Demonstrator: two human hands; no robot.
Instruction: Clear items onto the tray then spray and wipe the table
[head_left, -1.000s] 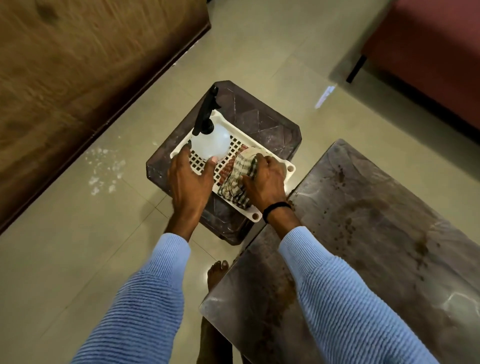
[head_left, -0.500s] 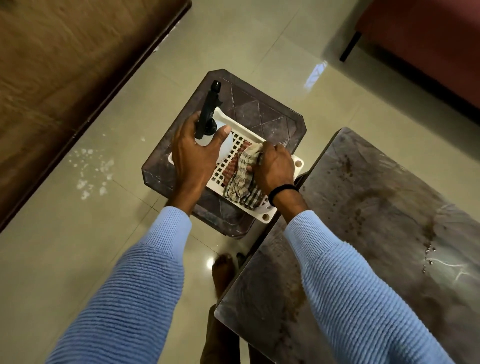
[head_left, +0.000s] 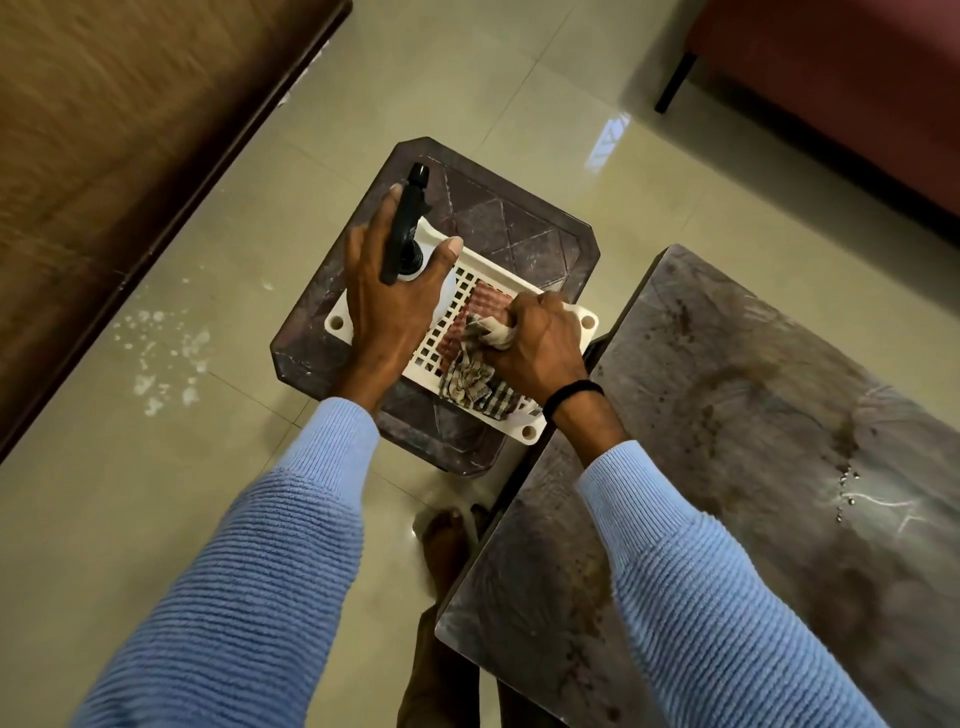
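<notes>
While the head camera is looking straight down, I am seeing both hands working inside the white slotted tray (head_left: 586, 323), which is sitting on a dark brown plastic stool (head_left: 519, 228) on the tiled floor (head_left: 130, 519). The left hand (head_left: 387, 306) is wrapping around the spray bottle (head_left: 408, 228) at the tray's far-left corner: fingers are curling over the neck below the black trigger head, thumb is lying extended along the right side, and the white bottle body is showing just under the palm. The right hand (head_left: 540, 345) is closing into a fist on the checked cloth (head_left: 472, 382), bunching its upper part between fingers and palm, while the loose remainder is draping over the tray's near edge. A reddish ribbed item (head_left: 485, 304) is lying in the tray beneath the cloth; I cannot tell what it is. The table (head_left: 753, 415) is standing just beside the stool, to the right, its dark top streaked with brownish stains and some pale marks toward the right edge. A black band (head_left: 571, 392) is circling the right wrist. Both forearms are wearing light blue ribbed sleeves (head_left: 249, 587).
</notes>
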